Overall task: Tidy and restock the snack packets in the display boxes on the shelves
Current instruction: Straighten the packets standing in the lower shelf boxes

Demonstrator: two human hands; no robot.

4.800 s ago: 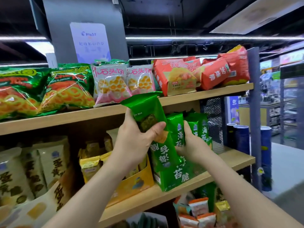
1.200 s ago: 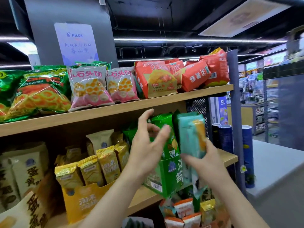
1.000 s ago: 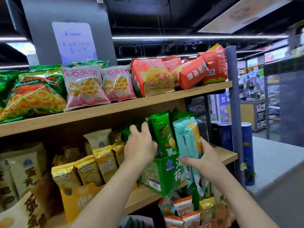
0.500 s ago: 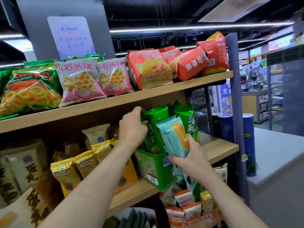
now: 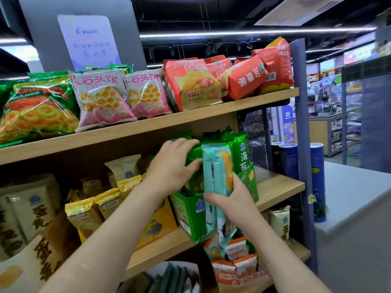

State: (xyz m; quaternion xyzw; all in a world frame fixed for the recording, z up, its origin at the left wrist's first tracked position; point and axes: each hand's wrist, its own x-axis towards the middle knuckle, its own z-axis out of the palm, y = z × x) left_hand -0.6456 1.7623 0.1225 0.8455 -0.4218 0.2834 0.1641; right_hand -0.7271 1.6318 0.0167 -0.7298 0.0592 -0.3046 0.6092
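Note:
A green display box [image 5: 190, 216] stands on the middle shelf, holding several upright green seaweed packets [image 5: 240, 151]. My left hand [image 5: 172, 166] grips the tops of the green packets at the box's left side, thumb in front of them. My right hand [image 5: 231, 197] holds a bunch of long teal packets [image 5: 216, 168] upright in front of the box; their lower ends hang below my fingers.
A yellow display box [image 5: 157, 223] with yellow packets stands left of the green one. Bagged snacks line the top shelf [image 5: 190, 117]. Orange-topped packets [image 5: 234, 252] fill a box on the lower shelf. A blue post [image 5: 300, 144] and blue tubes stand at the right end.
My left hand has shifted onto the tops of the green packets. My right hand has raised the teal packets upright in front of the green box.

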